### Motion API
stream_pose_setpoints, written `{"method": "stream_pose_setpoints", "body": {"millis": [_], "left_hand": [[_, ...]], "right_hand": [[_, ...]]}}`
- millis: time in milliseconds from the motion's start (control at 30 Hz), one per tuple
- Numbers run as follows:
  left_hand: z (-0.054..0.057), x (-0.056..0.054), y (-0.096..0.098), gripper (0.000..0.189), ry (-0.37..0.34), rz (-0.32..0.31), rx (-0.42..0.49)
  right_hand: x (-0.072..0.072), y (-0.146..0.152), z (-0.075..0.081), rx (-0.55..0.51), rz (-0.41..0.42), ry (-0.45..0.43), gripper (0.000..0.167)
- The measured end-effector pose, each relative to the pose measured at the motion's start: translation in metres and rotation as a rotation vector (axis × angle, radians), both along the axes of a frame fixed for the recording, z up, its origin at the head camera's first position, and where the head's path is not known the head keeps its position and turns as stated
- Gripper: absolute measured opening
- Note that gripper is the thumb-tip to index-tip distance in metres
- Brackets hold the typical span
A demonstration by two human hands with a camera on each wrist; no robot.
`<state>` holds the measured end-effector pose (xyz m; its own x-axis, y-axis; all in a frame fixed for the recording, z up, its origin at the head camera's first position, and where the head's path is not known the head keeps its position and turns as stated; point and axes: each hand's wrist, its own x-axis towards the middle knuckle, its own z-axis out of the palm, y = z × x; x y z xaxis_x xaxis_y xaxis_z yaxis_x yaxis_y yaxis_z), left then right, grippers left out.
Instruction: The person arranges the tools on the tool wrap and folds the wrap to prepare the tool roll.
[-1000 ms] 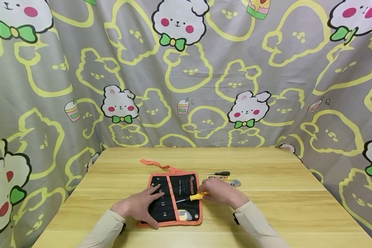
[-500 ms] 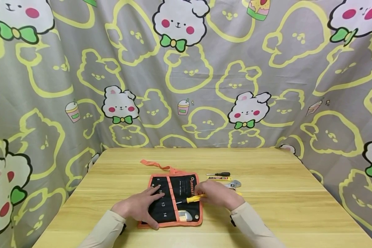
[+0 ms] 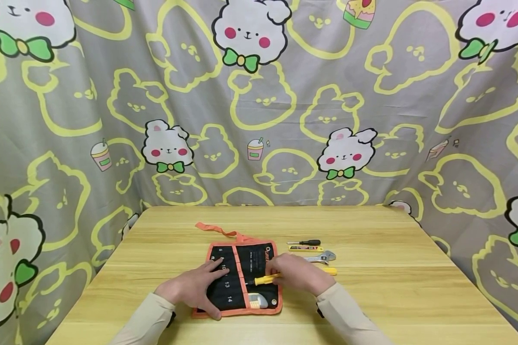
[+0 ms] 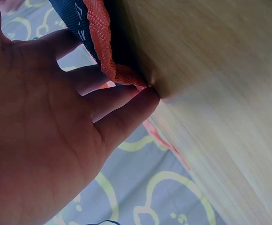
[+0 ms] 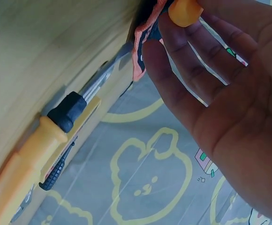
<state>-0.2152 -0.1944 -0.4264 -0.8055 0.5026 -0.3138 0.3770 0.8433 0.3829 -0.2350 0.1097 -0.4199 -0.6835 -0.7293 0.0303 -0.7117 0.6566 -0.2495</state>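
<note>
I read “GRE…”, 13, 14 on tool pouch | right fingers clamped on yellow screwdriver, handle protruding leftward | left fingers apart

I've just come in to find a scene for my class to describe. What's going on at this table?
A person's left hand lies spread over a black tool roll. Their right hand holds a yellow-handled screwdriver, its shaft pointing at the roll's orange band; how far it is tucked in is hidden. To the right of the roll, on the table, lie an adjustable wrench, a black-handled screwdriver, a flat yellow item and another yellow-handled tool.
</note>
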Motion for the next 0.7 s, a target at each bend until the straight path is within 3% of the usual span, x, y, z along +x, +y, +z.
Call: {"method": "stream_pose_setpoints", "body": {"millis": [200,700], "left_hand": [[-0.0006,0.0,-0.0005,0.103,0.002,-0.002,0.004],[-0.0006,0.0004,0.0004,0.104,0.005,0.022,-0.014]], "right_hand": [[0.0016,-0.0033,-0.0027,0.003,-0.008,-0.025,0.011],[0.0055,-0.0097,-0.0078,0.011,-0.018,0.026,0.006]]}}
